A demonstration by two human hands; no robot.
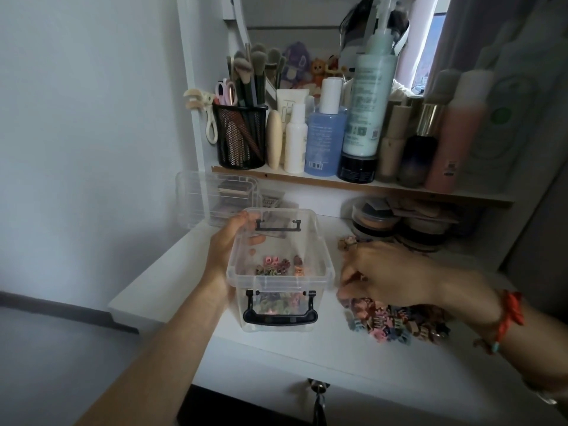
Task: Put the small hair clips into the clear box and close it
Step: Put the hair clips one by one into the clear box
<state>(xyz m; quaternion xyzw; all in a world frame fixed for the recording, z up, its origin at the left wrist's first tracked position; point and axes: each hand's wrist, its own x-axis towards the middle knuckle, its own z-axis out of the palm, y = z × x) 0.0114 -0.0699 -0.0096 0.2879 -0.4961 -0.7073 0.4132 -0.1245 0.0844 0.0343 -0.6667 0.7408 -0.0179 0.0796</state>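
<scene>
One clear box [276, 280], two hands (left hand [226, 245], right hand [390, 272]), one mesh cup [239, 136], hair clips [396, 322] beyond counting.

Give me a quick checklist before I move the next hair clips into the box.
1. Clear plastic box with black handles open on top: ok.
2. Left hand grips the box's left wall: ok.
3. Room left above the few boxed clips: ok.
4. Right hand at the pile of small coloured hair clips on the white table, clips pinched: cannot tell.
5. Whole pile boxed: not ok.
</scene>
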